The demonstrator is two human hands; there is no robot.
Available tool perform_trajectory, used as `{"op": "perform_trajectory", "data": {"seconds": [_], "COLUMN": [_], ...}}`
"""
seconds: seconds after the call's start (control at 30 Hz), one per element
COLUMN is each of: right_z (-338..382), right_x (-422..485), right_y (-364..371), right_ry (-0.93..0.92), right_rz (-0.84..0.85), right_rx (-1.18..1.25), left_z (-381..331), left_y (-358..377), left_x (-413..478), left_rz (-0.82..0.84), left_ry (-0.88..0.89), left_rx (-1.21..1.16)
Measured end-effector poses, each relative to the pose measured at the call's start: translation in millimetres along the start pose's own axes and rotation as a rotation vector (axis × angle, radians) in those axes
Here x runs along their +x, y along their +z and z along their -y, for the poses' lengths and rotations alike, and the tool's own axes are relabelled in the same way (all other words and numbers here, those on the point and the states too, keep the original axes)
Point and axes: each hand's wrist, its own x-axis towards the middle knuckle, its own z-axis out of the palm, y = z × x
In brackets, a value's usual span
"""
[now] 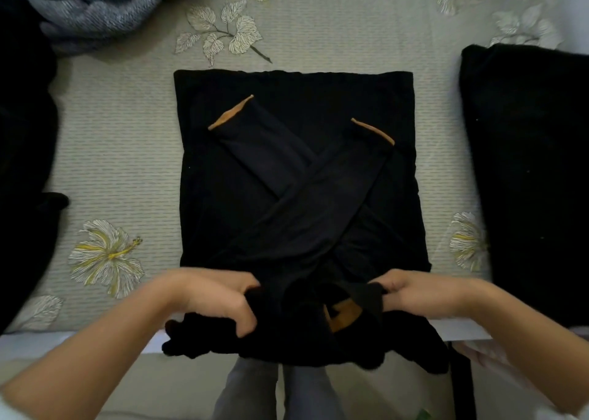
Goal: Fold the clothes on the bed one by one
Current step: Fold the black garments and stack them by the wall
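A black long-sleeved garment [299, 177] lies flat on the bed, its two sleeves crossed over the body, each with a tan cuff lining showing. Its near end, with a tan patch inside the neck, is bunched at the bed's front edge and hangs over it. My left hand [220, 301] grips the bunched fabric on the left side. On the right side, my right hand [411, 295] pinches the fabric. Both hands sit at the garment's near end.
The bed has a grey-green sheet [127, 164] with flower prints. A black folded stack [526, 171] lies at the right. More dark clothing [22, 152] fills the left edge, and a grey-blue knit piece [95, 8] lies at the back left. My legs show below the bed edge.
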Motion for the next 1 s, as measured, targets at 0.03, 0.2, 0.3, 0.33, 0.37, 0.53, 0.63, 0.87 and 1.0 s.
{"op": "perform_trajectory", "data": {"seconds": [0.03,0.2,0.3,0.33,0.37,0.53,0.63,0.87,1.0], "right_z": [6.0,54.6,94.2,106.3,117.3,130.0,106.3,30.8,8.1], "right_x": [-0.9,-6.1,-4.0,-2.3,0.4,37.3,54.3,65.9,64.1], "right_y": [-8.0,-71.5,-110.3,-124.1,-137.2,-176.7,-152.5,-62.1,-40.9], "right_ry": [0.011,0.034,0.000,-0.012,-0.037,-0.167,-0.177,-0.034,0.144], "right_rz": [-0.037,-0.234,-0.354,-0.405,-0.465,-1.098,-1.352,-1.544,-1.532], "right_rx": [0.033,0.133,0.197,0.207,0.217,0.025,-0.087,-0.008,0.170], "left_z": [0.1,-17.1,-47.0,-55.7,-62.8,-73.8,-46.7,18.8,27.4], "left_y": [-10.3,-79.2,-127.9,-143.3,-157.7,-215.1,-195.5,-75.4,-46.2], "left_x": [-2.1,-16.0,-32.2,-36.8,-40.2,-17.6,14.9,64.9,65.2], "left_rz": [-0.041,-0.128,-0.238,-0.300,-0.369,-1.085,-1.454,-1.620,-1.661], "left_ry": [0.007,0.075,0.126,0.138,0.136,0.283,0.275,0.153,0.015], "left_rx": [-0.030,-0.357,-0.373,-0.369,-0.368,-0.384,-0.258,-0.275,-0.493]}}
